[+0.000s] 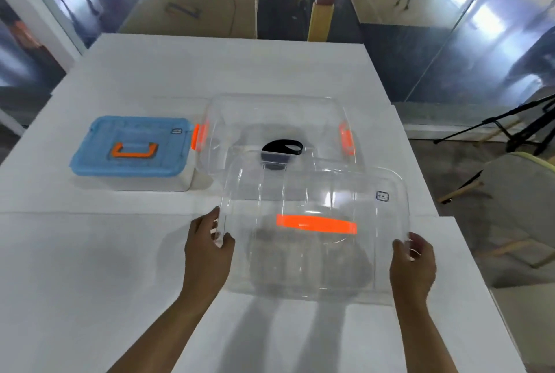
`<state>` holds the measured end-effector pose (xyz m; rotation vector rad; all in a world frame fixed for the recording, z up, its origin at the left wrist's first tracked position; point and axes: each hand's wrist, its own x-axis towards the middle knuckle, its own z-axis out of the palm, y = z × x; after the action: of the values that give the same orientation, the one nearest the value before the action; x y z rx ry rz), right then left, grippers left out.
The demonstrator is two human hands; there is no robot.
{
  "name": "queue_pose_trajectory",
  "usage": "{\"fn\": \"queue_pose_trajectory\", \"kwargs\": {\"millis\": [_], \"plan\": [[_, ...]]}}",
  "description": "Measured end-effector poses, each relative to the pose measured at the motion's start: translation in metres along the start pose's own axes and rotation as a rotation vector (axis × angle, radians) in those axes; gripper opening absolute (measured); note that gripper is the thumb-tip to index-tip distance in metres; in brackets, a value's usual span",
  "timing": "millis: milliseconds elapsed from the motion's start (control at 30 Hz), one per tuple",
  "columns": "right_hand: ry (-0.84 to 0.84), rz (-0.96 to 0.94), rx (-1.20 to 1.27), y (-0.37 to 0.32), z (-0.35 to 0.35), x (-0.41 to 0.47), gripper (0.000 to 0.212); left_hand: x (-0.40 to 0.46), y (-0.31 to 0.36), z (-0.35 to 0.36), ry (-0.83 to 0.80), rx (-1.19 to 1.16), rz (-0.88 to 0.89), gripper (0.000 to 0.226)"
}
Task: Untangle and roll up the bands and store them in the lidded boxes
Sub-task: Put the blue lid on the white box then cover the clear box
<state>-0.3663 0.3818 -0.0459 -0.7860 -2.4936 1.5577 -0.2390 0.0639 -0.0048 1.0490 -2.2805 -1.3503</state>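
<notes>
I hold a clear plastic lid (pixel 315 258) with an orange handle above the table, tilted toward me. My left hand (pixel 210 249) grips its left edge and my right hand (pixel 413 264) grips its right edge. Behind it stands an open clear box (pixel 270 111) with orange side clips. A rolled black band (pixel 281 147) lies inside that box, partly seen through the lid. To the left sits a smaller box with a blue lid (pixel 132 145) and an orange handle, closed.
The white table (pixel 90 267) reaches from the near edge to a glass wall at the back. Off its right side stand a pale chair (pixel 522 201) and a black tripod (pixel 516 129) on the floor.
</notes>
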Motion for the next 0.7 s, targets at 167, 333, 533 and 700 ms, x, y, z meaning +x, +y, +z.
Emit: {"fn": "queue_pose_trajectory", "kwargs": {"millis": [167, 333, 533, 700], "plan": [[-0.112, -0.124, -0.053, -0.061, 0.025, 0.012, 0.042, 0.056, 0.029, -0.013, 0.049, 0.006, 0.070, 0.053], [-0.174, -0.222, -0.110, -0.107, 0.060, 0.032, 0.045, 0.120, 0.046, -0.018, 0.031, 0.041, 0.102, 0.054], [-0.193, -0.303, -0.219, -0.150, 0.107, 0.055, 0.043, 0.179, 0.048, -0.014, 0.033, 0.129, 0.097, 0.049], [-0.210, -0.298, -0.266, -0.161, 0.139, 0.066, 0.038, 0.210, 0.044, -0.012, 0.043, 0.149, 0.069, 0.047]]}}
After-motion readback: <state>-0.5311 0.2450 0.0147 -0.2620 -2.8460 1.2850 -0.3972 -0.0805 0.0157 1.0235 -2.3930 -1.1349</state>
